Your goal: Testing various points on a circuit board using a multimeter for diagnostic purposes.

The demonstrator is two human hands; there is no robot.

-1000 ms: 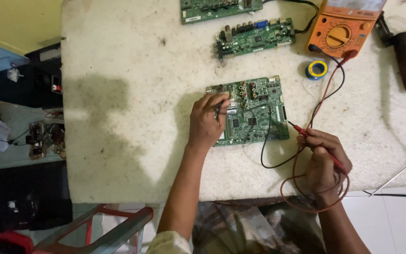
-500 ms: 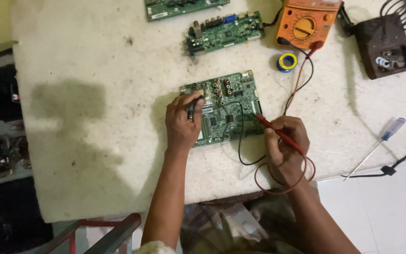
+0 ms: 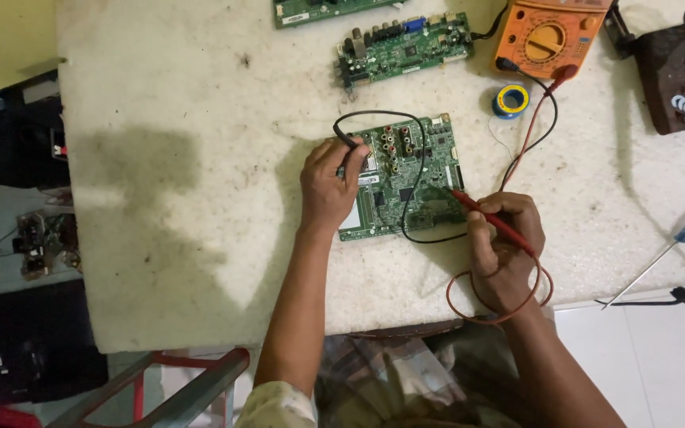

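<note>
circuit board [image 3: 406,178] on table [image 3: 200,119], multimeter [image 3: 552,36] behind

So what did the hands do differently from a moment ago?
The black wire now loops over the green board; before, it lay beside it. The left hand still pins the black probe at the board's left edge, and the right hand still holds the red probe on it.

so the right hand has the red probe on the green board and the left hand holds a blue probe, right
Not quite. In the head view the right hand does hold the red probe on the green board, but the left hand holds a black probe, not a blue one.
</note>
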